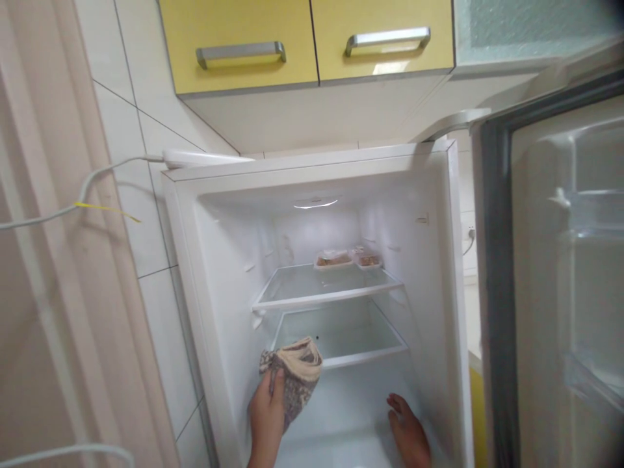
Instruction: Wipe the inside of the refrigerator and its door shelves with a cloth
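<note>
My left hand (267,409) grips a folded cloth (298,377), beige on one side and grey-patterned on the other, inside the refrigerator (312,170). The cloth is held up at the left end of the lower glass shelf (341,331); whether it touches the shelf I cannot tell. Lower right in the fridge is my right hand (407,429), fingers stretched out and nothing in it. Above both hands, the upper glass shelf (316,289) carries two packages at its back right: a wrapped tray of food (333,259) and a smaller pack (366,259) beside it.
On the right the refrigerator door (502,279) stands wide open, with clear door bins (597,211). Yellow cupboards (244,71) hang above the fridge. At left are a tiled wall (156,240), a pinkish curtain-like panel (63,292) and a white cable (90,182).
</note>
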The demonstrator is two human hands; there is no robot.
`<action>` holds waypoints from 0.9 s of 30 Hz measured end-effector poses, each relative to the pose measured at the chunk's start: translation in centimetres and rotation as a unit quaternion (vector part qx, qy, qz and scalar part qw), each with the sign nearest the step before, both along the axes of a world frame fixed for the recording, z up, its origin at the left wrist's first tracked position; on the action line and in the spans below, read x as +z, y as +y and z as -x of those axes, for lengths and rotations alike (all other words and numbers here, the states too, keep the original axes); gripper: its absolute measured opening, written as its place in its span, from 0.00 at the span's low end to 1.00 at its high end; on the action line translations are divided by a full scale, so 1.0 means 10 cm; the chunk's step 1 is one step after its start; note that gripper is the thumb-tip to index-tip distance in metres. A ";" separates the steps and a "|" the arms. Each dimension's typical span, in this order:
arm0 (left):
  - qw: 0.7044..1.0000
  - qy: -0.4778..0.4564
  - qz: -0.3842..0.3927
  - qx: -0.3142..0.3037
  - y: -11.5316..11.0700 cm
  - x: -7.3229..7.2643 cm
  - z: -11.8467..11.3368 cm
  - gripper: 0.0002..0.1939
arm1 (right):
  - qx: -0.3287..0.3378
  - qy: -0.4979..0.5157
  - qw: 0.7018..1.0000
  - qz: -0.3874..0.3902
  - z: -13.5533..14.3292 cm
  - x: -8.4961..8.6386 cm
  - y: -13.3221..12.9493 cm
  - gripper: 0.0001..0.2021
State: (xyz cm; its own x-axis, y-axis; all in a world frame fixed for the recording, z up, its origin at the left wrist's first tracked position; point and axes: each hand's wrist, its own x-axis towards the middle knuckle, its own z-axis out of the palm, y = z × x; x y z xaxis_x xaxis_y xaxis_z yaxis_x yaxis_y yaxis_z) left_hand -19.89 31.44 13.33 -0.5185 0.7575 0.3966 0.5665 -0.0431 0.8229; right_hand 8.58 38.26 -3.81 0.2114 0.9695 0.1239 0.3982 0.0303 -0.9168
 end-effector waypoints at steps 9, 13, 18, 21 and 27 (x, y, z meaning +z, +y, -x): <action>0.990 -0.096 -0.045 -0.089 -0.27 -0.08 -0.58 0.34 | 0.205 0.639 0.738 0.071 1.41 0.88 -0.56 0.30; 0.976 0.130 -0.130 -0.118 -0.49 -0.13 -0.70 0.20 | 0.252 0.698 0.670 0.035 1.53 0.87 -0.73 0.21; 0.908 0.345 -0.223 -0.078 -0.53 -0.12 -0.71 0.16 | 0.217 0.705 0.674 0.018 1.47 0.70 -0.77 0.17; 0.895 0.396 -0.196 -0.058 -0.49 -0.10 -0.73 0.15 | 0.196 0.712 0.674 0.014 1.40 0.64 -0.75 0.20; 0.878 0.463 -0.093 -0.071 -0.48 -0.29 -0.90 0.23 | 0.196 0.694 0.693 0.016 1.06 0.36 -0.63 0.20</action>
